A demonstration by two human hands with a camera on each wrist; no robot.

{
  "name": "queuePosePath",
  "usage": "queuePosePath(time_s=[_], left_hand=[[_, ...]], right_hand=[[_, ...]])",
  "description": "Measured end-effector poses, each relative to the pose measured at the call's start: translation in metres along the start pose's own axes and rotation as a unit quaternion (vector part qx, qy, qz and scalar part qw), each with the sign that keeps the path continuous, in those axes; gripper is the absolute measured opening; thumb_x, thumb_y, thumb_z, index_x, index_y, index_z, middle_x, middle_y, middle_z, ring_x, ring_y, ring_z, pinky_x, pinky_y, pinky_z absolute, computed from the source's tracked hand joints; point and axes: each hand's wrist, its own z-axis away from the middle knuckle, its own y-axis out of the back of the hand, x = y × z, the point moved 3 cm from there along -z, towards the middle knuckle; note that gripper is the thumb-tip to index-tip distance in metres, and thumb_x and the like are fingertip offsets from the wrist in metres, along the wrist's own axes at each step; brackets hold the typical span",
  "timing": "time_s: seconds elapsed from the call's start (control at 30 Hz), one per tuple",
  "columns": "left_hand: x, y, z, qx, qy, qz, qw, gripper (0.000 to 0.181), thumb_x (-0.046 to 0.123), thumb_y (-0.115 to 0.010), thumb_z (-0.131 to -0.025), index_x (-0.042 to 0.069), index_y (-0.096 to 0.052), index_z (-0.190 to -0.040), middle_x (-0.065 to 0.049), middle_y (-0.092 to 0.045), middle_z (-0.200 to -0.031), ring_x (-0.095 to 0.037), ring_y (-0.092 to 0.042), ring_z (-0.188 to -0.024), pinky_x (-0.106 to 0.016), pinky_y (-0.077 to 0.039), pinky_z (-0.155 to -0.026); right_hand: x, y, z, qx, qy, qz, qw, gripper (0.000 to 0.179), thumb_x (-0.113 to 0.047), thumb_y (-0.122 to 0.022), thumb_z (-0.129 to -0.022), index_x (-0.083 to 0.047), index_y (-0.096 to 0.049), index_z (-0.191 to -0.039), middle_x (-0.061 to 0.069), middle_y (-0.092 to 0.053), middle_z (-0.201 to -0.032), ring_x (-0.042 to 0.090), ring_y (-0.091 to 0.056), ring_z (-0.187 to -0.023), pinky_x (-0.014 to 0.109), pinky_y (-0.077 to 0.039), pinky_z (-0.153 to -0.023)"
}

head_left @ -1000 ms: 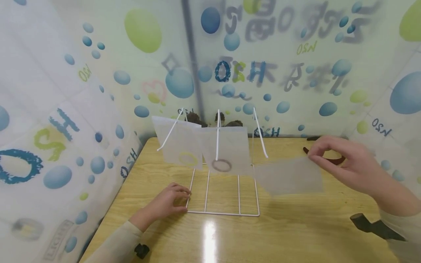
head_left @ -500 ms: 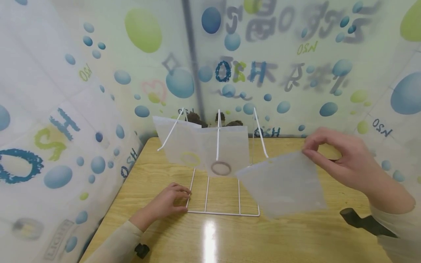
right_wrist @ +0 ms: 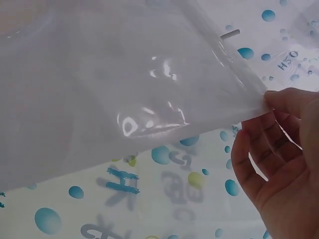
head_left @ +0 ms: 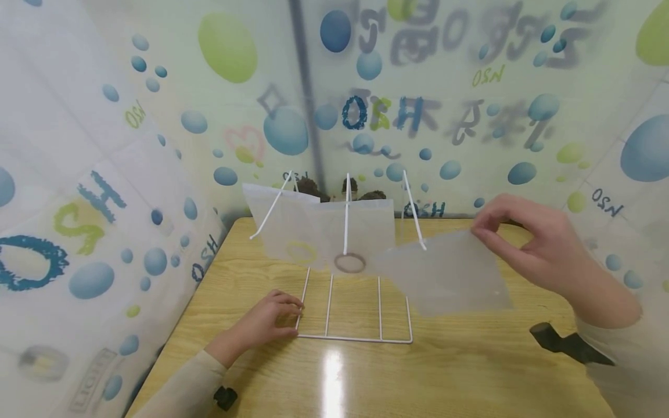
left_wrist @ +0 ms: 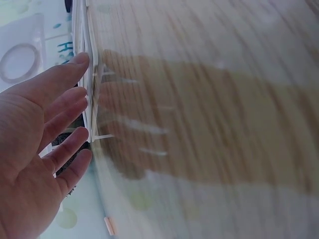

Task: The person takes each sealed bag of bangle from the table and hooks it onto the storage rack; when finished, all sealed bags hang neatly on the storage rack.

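My right hand (head_left: 538, 249) pinches the upper corner of a frosted plastic bag (head_left: 449, 278) between thumb and index finger. The bag hangs slanted at the rack's right prong (head_left: 415, 215); in the right wrist view a rod tip (right_wrist: 231, 34) shows past the bag's top edge. Whether it passes through the bag, I cannot tell. Two similar bags hang on the white wire rack (head_left: 355, 339), one with a yellow ring (head_left: 301, 251), the other with a brown ring (head_left: 350, 263). My left hand (head_left: 261, 322) touches the rack base's front left corner with extended fingertips.
The wooden table (head_left: 470, 371) carries the rack near its middle. Dark brown objects (head_left: 308, 188), partly hidden, stand behind the rack. Patterned curtain walls (head_left: 465, 116) enclose the table at the back and both sides.
My right hand has moved left and slightly up with the bag, bringing its top edge to the right prong's tip. My left hand and the rack have stayed in place.
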Motion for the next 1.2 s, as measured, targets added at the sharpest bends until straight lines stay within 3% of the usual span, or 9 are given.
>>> queuePosePath(time_s=[0.13,0.27,0.43,0.57,0.7,0.83,0.97,1.07,1.2], left_hand=[[0.000,0.001,0.000,0.001,-0.002,0.001,1.0000,0.036,0.029,-0.086,-0.083,0.013,-0.077,-0.115,0.000,-0.069,-0.131,-0.023,-0.056,-0.120,-0.048,-0.050,-0.105],[0.001,0.001,0.000,0.000,-0.002,0.000,1.0000,0.037,0.029,-0.086,-0.083,0.013,-0.077,-0.115,0.000,-0.069,-0.131,-0.023,-0.056,-0.120,-0.048,-0.050,-0.105],[0.002,0.002,-0.001,0.001,0.000,0.001,1.0000,0.037,0.029,-0.086,-0.083,0.013,-0.077,-0.115,0.000,-0.069,-0.131,-0.023,-0.056,-0.121,-0.049,-0.050,-0.106],[0.001,0.001,-0.001,0.003,-0.002,0.000,1.0000,0.037,0.029,-0.086,-0.083,0.013,-0.077,-0.115,0.000,-0.069,-0.131,-0.023,-0.056,-0.120,-0.048,-0.050,-0.105],[0.002,0.001,-0.001,0.002,-0.001,0.000,1.0000,0.036,0.028,-0.087,-0.083,0.013,-0.077,-0.114,0.000,-0.069,-0.130,-0.023,-0.056,-0.120,-0.048,-0.050,-0.105],[0.002,0.001,-0.001,0.002,0.003,0.005,1.0000,0.036,0.027,-0.086,-0.083,0.013,-0.077,-0.115,0.000,-0.069,-0.131,-0.023,-0.056,-0.120,-0.049,-0.050,-0.105],[0.003,0.002,-0.001,0.002,0.003,0.004,1.0000,0.036,0.027,-0.086,-0.083,0.013,-0.077,-0.115,-0.001,-0.069,-0.131,-0.024,-0.056,-0.121,-0.049,-0.050,-0.105],[0.003,0.002,-0.001,0.003,0.002,0.002,1.0000,0.037,0.027,-0.087,-0.083,0.013,-0.077,-0.115,-0.001,-0.069,-0.131,-0.024,-0.056,-0.120,-0.050,-0.050,-0.105],[0.004,0.003,0.000,0.002,0.003,0.004,1.0000,0.036,0.027,-0.087,-0.083,0.012,-0.077,-0.115,-0.001,-0.069,-0.130,-0.024,-0.057,-0.120,-0.050,-0.050,-0.105]], right_hand=[[0.010,0.000,0.003,-0.015,-0.012,0.015,0.9997,0.032,-0.030,-0.066,-0.102,-0.001,-0.072,-0.091,0.001,-0.066,-0.082,0.000,-0.056,-0.079,0.008,-0.048,-0.077],[0.024,-0.001,0.007,-0.029,-0.039,0.037,0.9981,0.004,-0.005,-0.075,-0.092,-0.004,-0.072,-0.093,-0.001,-0.067,-0.083,-0.001,-0.057,-0.079,0.006,-0.050,-0.077],[0.040,-0.001,0.007,-0.036,-0.060,0.080,0.9943,0.026,0.011,-0.078,-0.078,-0.007,-0.073,-0.096,-0.004,-0.068,-0.085,-0.003,-0.053,-0.074,0.004,-0.049,-0.071],[0.052,-0.004,0.006,-0.029,-0.054,0.090,0.9941,0.021,0.006,-0.079,-0.081,-0.007,-0.073,-0.096,-0.002,-0.070,-0.086,-0.004,-0.052,-0.075,0.007,-0.045,-0.069],[0.063,-0.008,0.006,-0.009,-0.045,0.083,0.9954,0.006,-0.008,-0.077,-0.091,-0.005,-0.073,-0.095,0.001,-0.070,-0.084,-0.002,-0.053,-0.075,0.010,-0.044,-0.070],[0.070,-0.011,0.004,0.011,-0.039,0.078,0.9961,0.016,-0.018,-0.074,-0.097,-0.003,-0.073,-0.094,0.004,-0.069,-0.081,0.000,-0.053,-0.075,0.011,-0.044,-0.073],[0.075,-0.013,0.003,0.023,-0.043,0.076,0.9959,0.006,0.000,-0.077,-0.088,-0.001,-0.073,-0.092,0.007,-0.069,-0.080,-0.001,-0.054,-0.075,0.010,-0.044,-0.074],[0.078,-0.015,0.004,0.024,-0.052,0.080,0.9952,0.020,0.012,-0.079,-0.078,-0.001,-0.073,-0.092,0.007,-0.070,-0.080,-0.002,-0.054,-0.075,0.009,-0.045,-0.074],[0.082,-0.016,0.007,0.015,-0.070,0.083,0.9940,0.026,0.015,-0.080,-0.076,-0.003,-0.074,-0.093,0.003,-0.071,-0.080,-0.005,-0.056,-0.076,0.008,-0.047,-0.075]])
